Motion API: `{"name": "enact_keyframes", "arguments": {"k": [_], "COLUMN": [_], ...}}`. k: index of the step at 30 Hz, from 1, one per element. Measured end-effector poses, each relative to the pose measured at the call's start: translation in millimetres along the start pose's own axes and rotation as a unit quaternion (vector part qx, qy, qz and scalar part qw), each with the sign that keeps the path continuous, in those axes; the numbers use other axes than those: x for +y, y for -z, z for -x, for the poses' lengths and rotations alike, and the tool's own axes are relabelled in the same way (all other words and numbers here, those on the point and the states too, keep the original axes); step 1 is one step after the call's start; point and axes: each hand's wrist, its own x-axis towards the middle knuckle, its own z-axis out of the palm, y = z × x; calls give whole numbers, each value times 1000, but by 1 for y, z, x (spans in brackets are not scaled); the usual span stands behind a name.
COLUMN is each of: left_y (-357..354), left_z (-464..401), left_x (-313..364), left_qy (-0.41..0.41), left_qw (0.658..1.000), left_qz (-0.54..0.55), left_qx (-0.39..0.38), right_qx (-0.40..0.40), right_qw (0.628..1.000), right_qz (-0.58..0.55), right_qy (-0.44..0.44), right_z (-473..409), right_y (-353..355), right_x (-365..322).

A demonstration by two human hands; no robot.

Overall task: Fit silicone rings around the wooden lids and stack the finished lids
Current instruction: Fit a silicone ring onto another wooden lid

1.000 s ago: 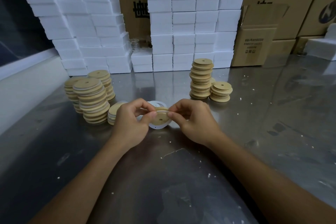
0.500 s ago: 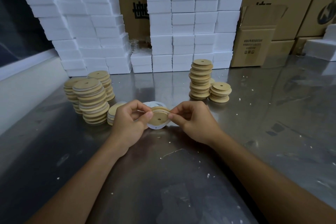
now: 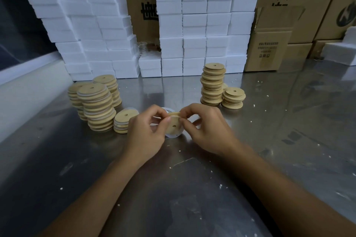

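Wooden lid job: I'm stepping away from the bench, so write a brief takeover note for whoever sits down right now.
Left hand: grips the wooden lid by its left edge, held on edge above the steel table.
Right hand: pinches the lid's upper right rim, apparently seating the silicone ring.
Ringed stacks stand on the left, with a short stack beside the left hand. Plain stacks stand on the right.
Done: several stacks already ringed.
Left: finish this ring, put the lid on the short stack, then work through the plain stacks.
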Motion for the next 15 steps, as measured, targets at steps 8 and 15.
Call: {"name": "enact_keyframes", "arguments": {"k": [8, 15], "left_y": [1, 3], "left_z": [-1, -2], "left_x": [-1, -2], "left_qy": [15, 55], "left_qw": [1000, 998], "left_qz": [-25, 4], "left_qx": [6, 6], "right_qx": [10, 20], "right_qw": [999, 996], "right_qz": [-32, -73], "right_qy": [4, -42], "right_z": [0, 0], "right_y": [-1, -3], "right_x": [-1, 2]}}
